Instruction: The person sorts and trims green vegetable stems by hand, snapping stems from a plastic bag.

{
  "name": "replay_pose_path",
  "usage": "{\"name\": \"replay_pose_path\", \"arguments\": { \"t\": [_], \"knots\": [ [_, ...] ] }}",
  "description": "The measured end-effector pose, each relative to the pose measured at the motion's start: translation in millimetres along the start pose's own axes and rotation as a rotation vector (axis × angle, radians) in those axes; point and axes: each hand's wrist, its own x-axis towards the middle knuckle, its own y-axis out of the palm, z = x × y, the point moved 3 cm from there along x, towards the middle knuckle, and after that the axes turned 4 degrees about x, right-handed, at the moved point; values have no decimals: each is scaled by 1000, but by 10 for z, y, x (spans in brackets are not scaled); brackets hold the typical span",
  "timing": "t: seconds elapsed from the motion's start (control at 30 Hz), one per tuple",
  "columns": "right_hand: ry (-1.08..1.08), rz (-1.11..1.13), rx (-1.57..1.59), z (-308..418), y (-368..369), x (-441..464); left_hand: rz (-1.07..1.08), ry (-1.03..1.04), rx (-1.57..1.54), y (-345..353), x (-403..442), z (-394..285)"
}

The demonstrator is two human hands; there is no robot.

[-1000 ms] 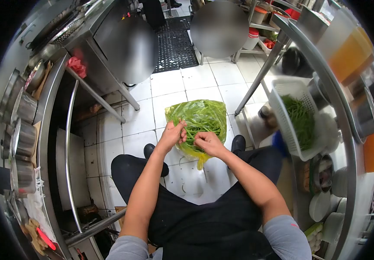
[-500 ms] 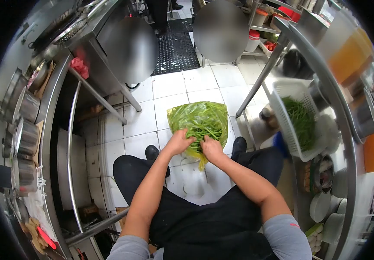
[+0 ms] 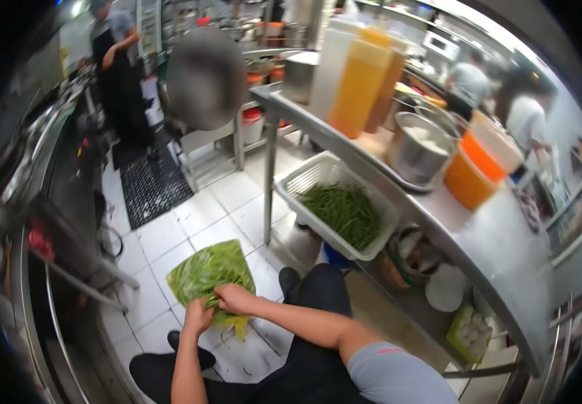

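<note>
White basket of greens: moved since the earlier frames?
No: against the metal table leg, the white basket keeps its place, just right of it; the camera has turned.

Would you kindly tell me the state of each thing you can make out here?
Plastic bag: open, with green stalks inside.
Left hand: fingers curled at the bag's mouth.
Right hand: fingers curled, beside the left hand.
White basket: uncovered, partly filled with green stalks.
Metal pot: uncovered, pale contents showing.
Tall container: upright, amber contents.
Black mat: lying flat.
</note>
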Motion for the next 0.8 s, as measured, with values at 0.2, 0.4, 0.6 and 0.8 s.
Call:
{"name": "replay_pose_path", "arguments": {
  "t": [0.2,0.4,0.6,0.8],
  "knots": [
    [80,-11,-7,44,-167,27,-64,16,-50,-43,3,-1],
    [103,-115,63,77,-304,68,-219,180,-84,-91,7,-129],
    [-126,-64,232,104,-193,36,-197,-239,-967,-156,43,22],
    [-5,2,460,134,-68,58,-280,-229,-1143,-238,8,2]
  ]
}}
